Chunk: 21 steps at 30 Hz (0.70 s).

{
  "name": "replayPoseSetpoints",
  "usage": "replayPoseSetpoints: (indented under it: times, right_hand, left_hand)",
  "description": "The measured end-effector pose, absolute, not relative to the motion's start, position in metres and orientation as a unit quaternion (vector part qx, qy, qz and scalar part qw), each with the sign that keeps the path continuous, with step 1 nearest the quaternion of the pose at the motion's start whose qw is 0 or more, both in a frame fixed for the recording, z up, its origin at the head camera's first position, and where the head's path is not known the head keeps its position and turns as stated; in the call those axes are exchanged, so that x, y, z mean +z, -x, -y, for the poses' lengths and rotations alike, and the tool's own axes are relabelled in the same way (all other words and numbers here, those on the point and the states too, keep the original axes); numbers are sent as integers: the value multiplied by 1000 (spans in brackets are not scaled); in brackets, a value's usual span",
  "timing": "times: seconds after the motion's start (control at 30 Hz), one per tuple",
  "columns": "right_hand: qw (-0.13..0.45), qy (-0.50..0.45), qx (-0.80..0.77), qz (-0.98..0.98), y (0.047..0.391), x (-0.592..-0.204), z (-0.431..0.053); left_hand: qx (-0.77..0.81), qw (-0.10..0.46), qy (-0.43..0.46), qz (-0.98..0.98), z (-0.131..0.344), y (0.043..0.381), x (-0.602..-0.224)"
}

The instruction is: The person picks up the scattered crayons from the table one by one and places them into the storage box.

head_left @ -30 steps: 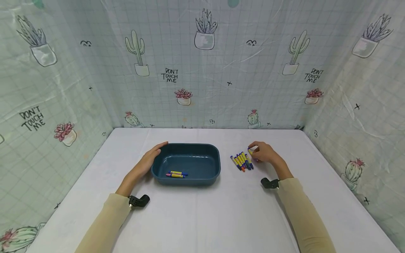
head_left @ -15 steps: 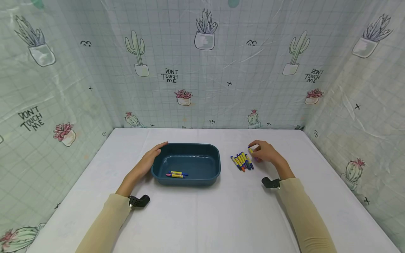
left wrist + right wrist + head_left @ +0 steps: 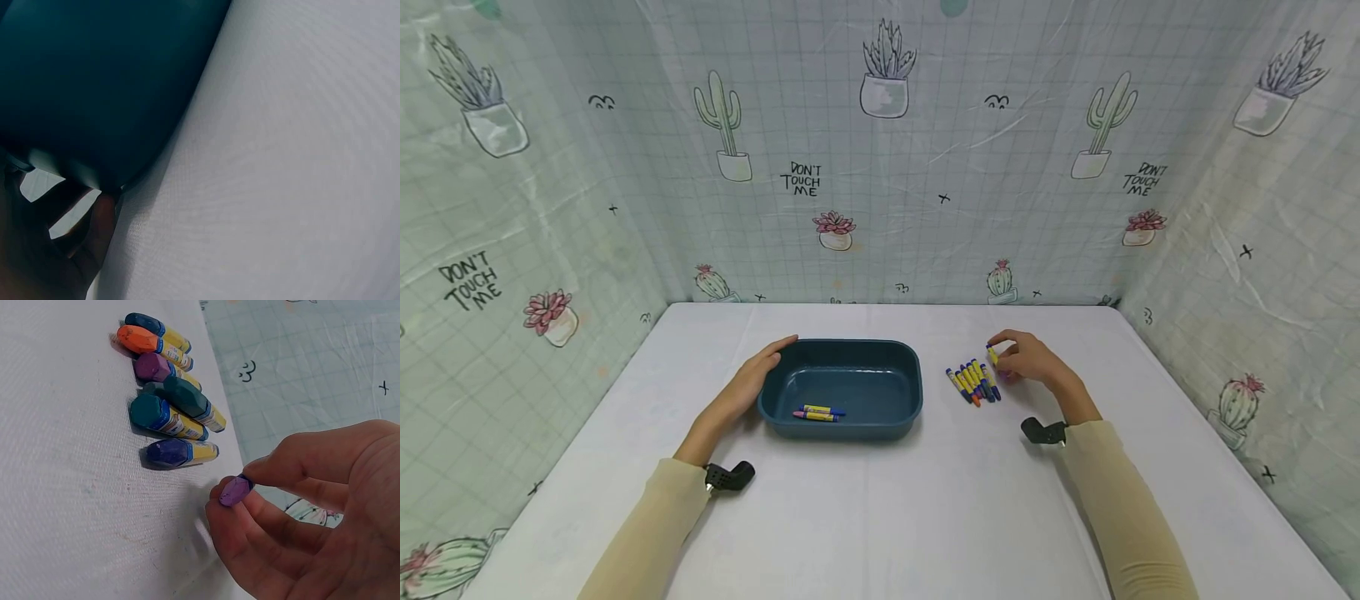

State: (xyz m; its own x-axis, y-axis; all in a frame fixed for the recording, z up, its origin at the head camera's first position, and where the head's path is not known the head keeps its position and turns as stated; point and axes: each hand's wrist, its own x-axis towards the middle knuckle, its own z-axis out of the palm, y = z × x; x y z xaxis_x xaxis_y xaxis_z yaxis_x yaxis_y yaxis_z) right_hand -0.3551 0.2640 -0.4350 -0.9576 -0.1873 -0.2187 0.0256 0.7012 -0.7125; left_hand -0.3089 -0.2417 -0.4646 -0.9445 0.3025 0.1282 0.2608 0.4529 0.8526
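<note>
My left hand [image 3: 745,387] rests along the left side of a dark teal rectangular tub [image 3: 857,385]; in the left wrist view its fingers [image 3: 103,228] touch the tub's outer wall. On the tub's floor lie a pink crayon [image 3: 817,417] and a blue crayon [image 3: 827,410], side by side. My right hand [image 3: 1032,360] pinches a purple crayon [image 3: 236,491] between thumb and fingers, its tip toward the right wrist camera. Beside that hand, several crayons in yellow wrappers [image 3: 973,383] lie in a loose row, among them an orange one [image 3: 139,339] and a dark blue one [image 3: 169,452].
White cloth covers the table [image 3: 865,508]. A hanging cloth printed with cacti [image 3: 880,208] stands around its back and sides. Each wrist carries a black camera mount, one at the left [image 3: 730,477] and one at the right [image 3: 1042,432].
The right wrist has shifted very slightly to the right, with the crayon staying pinched in the fingers. The left hand, the tub and the other crayons have stayed in place.
</note>
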Motion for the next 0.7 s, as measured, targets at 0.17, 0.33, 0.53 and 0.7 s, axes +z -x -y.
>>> replayPoseSetpoints:
  times: [0.17, 0.33, 0.53, 0.7]
  right_hand:
    - [138, 51, -392, -908, 355, -433, -263]
    - [138, 54, -395, -906, 354, -431, -261]
    - [133, 59, -394, -908, 351, -426, -260]
    - [130, 65, -394, -908, 350, -421, -259]
  left_hand:
    - [494, 20, -166, -853, 242, 308, -464]
    - [495, 23, -161, -853, 242, 306, -463]
    - [496, 23, -163, -852, 242, 305, -462]
    - [497, 22, -167, -851, 242, 305, -461]
